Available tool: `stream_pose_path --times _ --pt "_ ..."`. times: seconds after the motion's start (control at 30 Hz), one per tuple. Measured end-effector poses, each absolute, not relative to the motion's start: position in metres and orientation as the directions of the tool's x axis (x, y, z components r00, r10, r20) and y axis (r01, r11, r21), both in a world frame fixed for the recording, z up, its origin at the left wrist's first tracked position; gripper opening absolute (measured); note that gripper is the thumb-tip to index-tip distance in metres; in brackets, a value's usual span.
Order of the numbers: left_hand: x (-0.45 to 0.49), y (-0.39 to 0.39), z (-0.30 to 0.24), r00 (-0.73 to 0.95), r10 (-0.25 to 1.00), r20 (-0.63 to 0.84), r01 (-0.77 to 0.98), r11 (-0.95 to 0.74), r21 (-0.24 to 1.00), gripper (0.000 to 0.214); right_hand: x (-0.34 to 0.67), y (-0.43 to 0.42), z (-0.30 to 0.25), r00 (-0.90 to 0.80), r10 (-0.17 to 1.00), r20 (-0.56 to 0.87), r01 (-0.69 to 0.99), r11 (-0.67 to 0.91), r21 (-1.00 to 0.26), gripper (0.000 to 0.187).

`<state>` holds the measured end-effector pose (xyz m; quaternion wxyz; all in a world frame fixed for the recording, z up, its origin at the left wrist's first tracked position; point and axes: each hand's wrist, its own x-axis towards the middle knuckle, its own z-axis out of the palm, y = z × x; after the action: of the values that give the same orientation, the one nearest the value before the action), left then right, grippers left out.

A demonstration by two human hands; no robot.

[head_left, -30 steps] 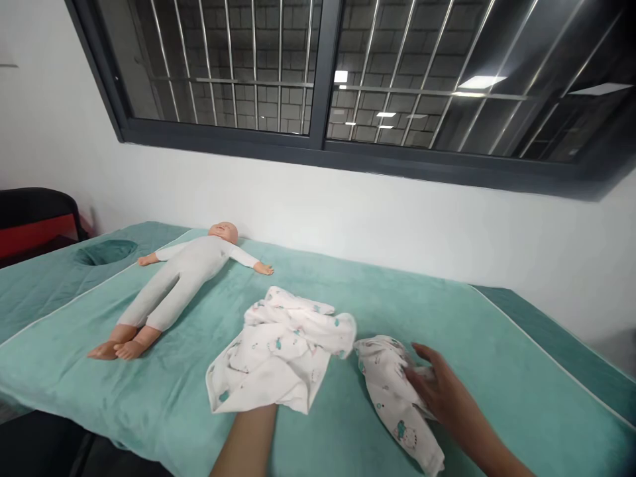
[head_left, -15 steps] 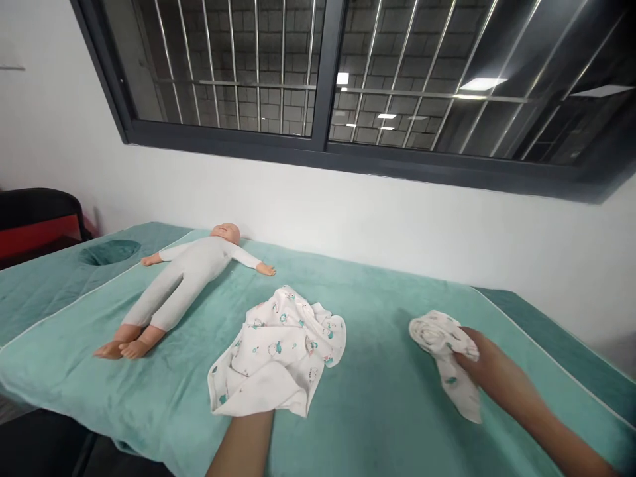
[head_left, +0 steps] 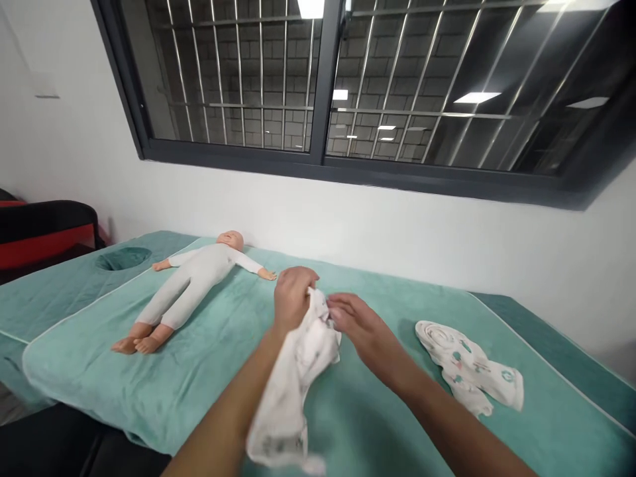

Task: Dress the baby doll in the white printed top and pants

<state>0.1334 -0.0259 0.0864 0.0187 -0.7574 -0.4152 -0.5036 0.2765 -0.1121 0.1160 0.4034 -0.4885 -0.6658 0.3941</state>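
Observation:
My left hand (head_left: pixel 295 298) grips the top of a white baby garment (head_left: pixel 303 371) with a small coloured print and lifts it off the bed. The cloth hangs down in folds, its lower end blurred over my left forearm. My right hand (head_left: pixel 355 324) meets the garment's upper right edge with bent fingers, its fingertips on the cloth. A second printed baby garment (head_left: pixel 472 368), partly rolled up, lies on the bed to the right of my right forearm. At the left a baby doll (head_left: pixel 199 275) in a white bodysuit lies on its back with arms spread.
A green padded bed (head_left: pixel 387 285) with a soft cover stands against the white wall. Near its left end is a round face hole (head_left: pixel 124 258). A red and black chair (head_left: pixel 50 228) is behind it. Above runs a dark-framed window (head_left: pixel 318 162) with metal bars.
My right hand has let go of the rolled garment and moved left to the other one. My left hand, earlier under that garment, has raised it. The camera view has tilted up slightly.

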Motion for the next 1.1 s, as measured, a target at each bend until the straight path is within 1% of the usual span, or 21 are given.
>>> stream_pose_path --times 0.07,0.13,0.2,0.27,0.33,0.4,0.43,0.5,0.53,0.57,0.63,0.73,0.83,0.9,0.93,1.03,1.1 --pt "0.134 -0.033 0.11 0.234 0.572 0.786 0.705 -0.656 0.268 0.017 0.258 -0.101 0.137 -0.201 0.959 0.201 0.311 0.257 -0.915 0.048" --pt "0.129 -0.037 0.135 0.301 0.558 0.774 0.742 -0.647 0.178 0.013 0.254 -0.092 0.153 -0.186 0.948 0.257 0.369 0.31 -0.876 0.051" --pt "0.12 -0.038 0.156 0.293 0.579 0.761 0.744 -0.638 0.199 0.008 0.259 -0.085 0.165 -0.193 0.94 0.283 0.452 0.341 -0.824 0.042" --pt "0.108 -0.037 0.17 0.258 0.618 0.743 0.744 -0.618 0.256 0.013 0.269 -0.079 0.173 -0.209 0.933 0.292 0.575 0.358 -0.735 0.028" --pt "0.099 -0.036 0.177 0.242 0.647 0.723 0.762 -0.588 0.271 0.021 0.277 -0.075 0.177 -0.194 0.921 0.338 0.722 0.367 -0.586 0.025" --pt "0.096 -0.039 0.18 0.258 0.665 0.701 0.782 -0.57 0.253 0.027 0.28 -0.074 0.177 -0.177 0.901 0.395 0.816 0.359 -0.453 0.027" --pt "0.097 -0.041 0.181 0.271 0.672 0.689 0.786 -0.568 0.244 0.027 0.278 -0.074 0.176 -0.178 0.893 0.413 0.828 0.362 -0.428 0.03" --pt "0.103 -0.047 0.183 0.297 0.688 0.662 0.787 -0.569 0.239 0.027 0.272 -0.076 0.172 -0.203 0.884 0.422 0.812 0.392 -0.431 0.037" --pt "0.106 -0.049 0.183 0.307 0.696 0.649 0.783 -0.572 0.242 0.028 0.268 -0.076 0.17 -0.221 0.881 0.419 0.806 0.406 -0.429 0.036" --pt "0.109 -0.051 0.184 0.311 0.701 0.642 0.779 -0.575 0.249 0.029 0.266 -0.075 0.167 -0.232 0.877 0.421 0.813 0.413 -0.41 0.031" --pt "0.111 -0.052 0.185 0.307 0.705 0.639 0.776 -0.574 0.26 0.034 0.266 -0.071 0.164 -0.235 0.867 0.439 0.856 0.398 -0.33 0.02" --pt "0.104 -0.05 0.187 0.274 0.725 0.632 0.829 -0.511 0.226 0.038 0.282 -0.058 0.163 -0.189 0.876 0.443 0.916 0.32 -0.242 0.023" --pt "0.09 -0.047 0.186 0.248 0.769 0.589 0.903 -0.403 0.146 0.036 0.308 -0.049 0.162 -0.119 0.915 0.386 0.959 0.207 -0.195 0.026" --pt "0.081 -0.045 0.182 0.239 0.805 0.543 0.919 -0.367 0.14 0.035 0.323 -0.05 0.161 -0.096 0.929 0.357 0.964 0.176 -0.199 0.026" --pt "0.077 -0.045 0.179 0.229 0.827 0.514 0.922 -0.354 0.159 0.035 0.33 -0.052 0.161 -0.103 0.933 0.346 0.953 0.193 -0.235 0.026" --pt "0.069 -0.045 0.171 0.177 0.891 0.417 0.907 -0.312 0.282 0.034 0.344 -0.064 0.162 -0.154 0.933 0.327 0.854 0.292 -0.431 0.026" --pt "0.065 -0.043 0.168 0.152 0.917 0.368 0.871 -0.3 0.388 0.032 0.353 -0.072 0.165 -0.162 0.937 0.309 0.793 0.31 -0.525 0.025"
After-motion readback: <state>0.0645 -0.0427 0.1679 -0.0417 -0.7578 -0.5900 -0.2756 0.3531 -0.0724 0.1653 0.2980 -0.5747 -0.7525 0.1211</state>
